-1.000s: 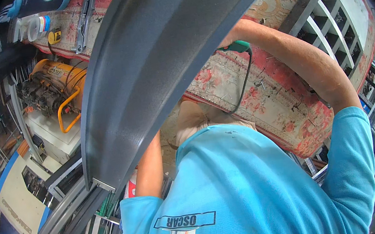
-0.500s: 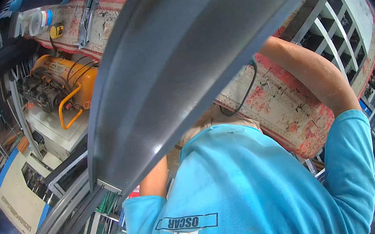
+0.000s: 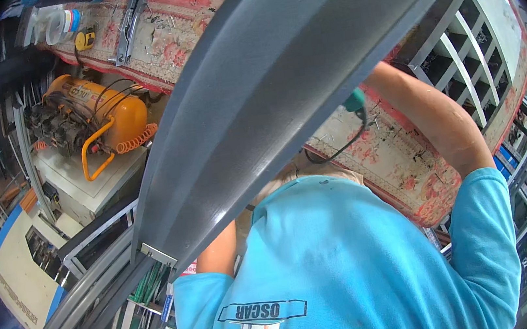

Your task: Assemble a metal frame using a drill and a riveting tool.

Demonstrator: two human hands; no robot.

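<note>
A long grey metal profile (image 3: 281, 96) runs diagonally across the view from lower left to upper right, close to the camera. My right forearm (image 3: 435, 117) reaches up to its underside, where the profile hides most of the hand. A teal power tool (image 3: 354, 99) with a black cord (image 3: 341, 150) shows right at that wrist. My left forearm (image 3: 219, 255) rises from the blue sleeve and goes behind the profile, so the left hand is hidden. A blue shirt (image 3: 348, 266) fills the lower middle.
A worktable covered with a worn red patterned cloth (image 3: 402, 167) lies below. An orange air compressor (image 3: 100, 119) with a coiled hose sits at left on a white cabinet (image 3: 92, 185). Grey shelving (image 3: 460, 55) stands at upper right. More grey frame pieces (image 3: 89, 297) lean at lower left.
The grey profile has swung further across the view and now covers my right hand. The teal tool and its cord have shifted right.
</note>
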